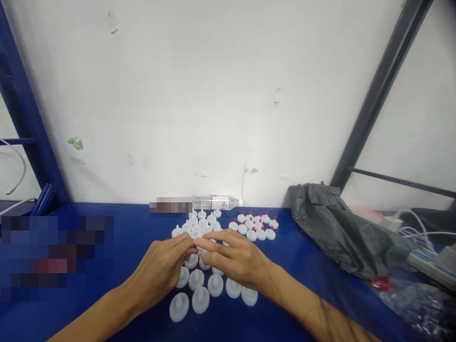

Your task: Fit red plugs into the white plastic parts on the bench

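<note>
My left hand (pixel 166 259) is closed, its fingers pinched over a small red tip (pixel 195 247); the rest of what it holds is hidden. My right hand (pixel 237 256) reaches in from the other side with fingers stretched and somewhat spread, fingertips meeting my left fingers at the red tip. Under and around both hands stand several white spout caps (pixel 200 300), round with a narrow nozzle on top. Farther back on the right is a group of white spout caps with red tips (pixel 251 232). My hands cover part of the white ones.
A clear plastic bottle (pixel 217 202) lies along the white wall behind the caps. On the right are a grey plastic bag (pixel 342 232), white cables, a power strip (pixel 431 261) and crumpled clear plastic (pixel 420 304). Blurred patches cover the left of the blue table (pixel 131 232).
</note>
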`<state>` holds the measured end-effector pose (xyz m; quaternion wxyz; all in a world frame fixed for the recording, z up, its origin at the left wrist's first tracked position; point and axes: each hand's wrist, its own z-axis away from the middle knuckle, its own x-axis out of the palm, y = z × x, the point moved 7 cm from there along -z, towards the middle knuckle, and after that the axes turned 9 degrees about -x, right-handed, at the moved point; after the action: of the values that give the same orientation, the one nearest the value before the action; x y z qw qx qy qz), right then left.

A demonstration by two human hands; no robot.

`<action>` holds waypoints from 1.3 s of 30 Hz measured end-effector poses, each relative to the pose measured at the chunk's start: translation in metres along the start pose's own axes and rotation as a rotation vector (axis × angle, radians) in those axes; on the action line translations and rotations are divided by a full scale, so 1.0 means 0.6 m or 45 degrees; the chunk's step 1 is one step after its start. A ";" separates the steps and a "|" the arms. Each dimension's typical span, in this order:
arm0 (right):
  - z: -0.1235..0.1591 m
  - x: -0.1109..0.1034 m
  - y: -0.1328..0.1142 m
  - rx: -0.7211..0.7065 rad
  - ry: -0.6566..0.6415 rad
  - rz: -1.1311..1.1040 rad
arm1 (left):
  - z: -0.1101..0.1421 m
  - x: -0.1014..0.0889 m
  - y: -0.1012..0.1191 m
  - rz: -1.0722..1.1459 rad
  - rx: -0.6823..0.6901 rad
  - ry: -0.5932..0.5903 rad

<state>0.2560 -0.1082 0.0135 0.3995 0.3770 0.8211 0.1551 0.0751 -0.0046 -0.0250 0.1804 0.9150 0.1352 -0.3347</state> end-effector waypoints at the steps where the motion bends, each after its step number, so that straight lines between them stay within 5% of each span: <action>1: -0.001 -0.002 -0.001 -0.017 0.018 0.011 | -0.001 -0.003 0.001 0.028 -0.011 0.022; 10: 0.003 0.010 -0.002 -0.012 -0.087 -0.022 | -0.010 -0.015 0.015 0.081 -0.014 0.022; 15: 0.006 0.002 0.034 -0.003 -0.010 0.062 | -0.028 -0.023 -0.005 -0.054 0.019 -0.006; 26: 0.204 -0.084 0.246 0.905 -0.286 0.295 | -0.041 -0.067 -0.139 -0.302 -0.638 -0.029; 34: 0.261 -0.074 0.288 1.113 -0.617 0.292 | -0.002 -0.028 -0.216 -0.436 -0.940 -0.274; 39: 0.267 -0.074 0.290 1.173 -0.760 0.248 | 0.014 -0.006 -0.223 -0.509 -1.017 -0.420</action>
<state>0.4839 -0.0322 0.0327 0.3925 0.6145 0.6165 -0.2971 0.0184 0.1114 -0.0607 0.4691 0.6647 0.3963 -0.4254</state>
